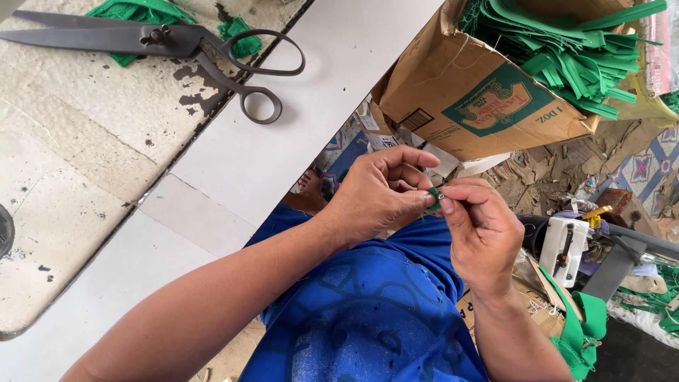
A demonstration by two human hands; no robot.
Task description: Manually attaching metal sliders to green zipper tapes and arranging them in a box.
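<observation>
Over my lap, my left hand [378, 191] and my right hand [481, 230] meet fingertip to fingertip. Between thumbs and forefingers they pinch a small green fabric piece with a tiny metal part [435, 197]; most of it is hidden by the fingers. Both hands are closed on it. My blue shirt [368, 311] lies below the hands.
Large dark scissors [177, 49] lie on the worn white table [92, 163] at upper left, beside green scraps [138, 14]. A cardboard box [481, 106] full of green fabric strips [566, 42] stands at upper right. A white device [562, 247] and more green fabric [580, 332] sit at right.
</observation>
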